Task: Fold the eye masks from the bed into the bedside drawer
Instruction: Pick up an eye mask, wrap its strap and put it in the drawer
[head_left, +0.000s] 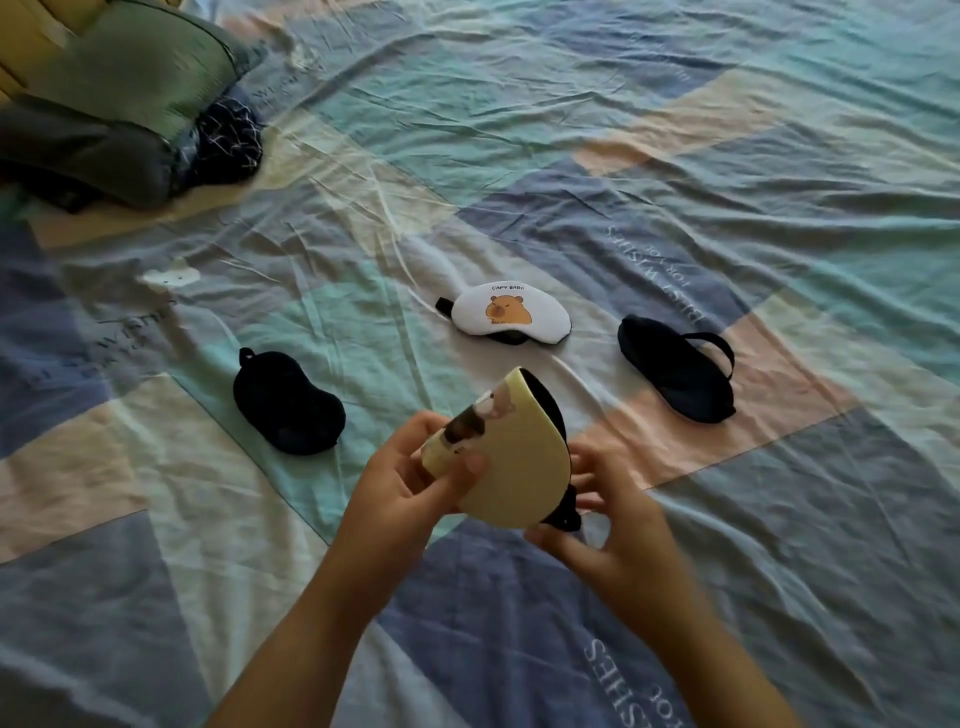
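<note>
Above the bed I hold a pale yellow eye mask (514, 467) with a brown animal print, bent double with its black lining inside. My left hand (400, 483) pinches its printed end. My right hand (602, 525) grips the lower edge and the black strap. Three more masks lie flat on the sheet beyond: a black one (288, 402) at the left, a white capybara one (511, 314) in the middle, and a dark navy one (675, 376) with its strap looped out at the right. No drawer is in view.
The bed is covered by a wrinkled patchwork sheet (727, 182) in blue, teal, cream and peach. A green pillow (135, 67) and dark bundled clothes (104, 156) sit at the far left corner.
</note>
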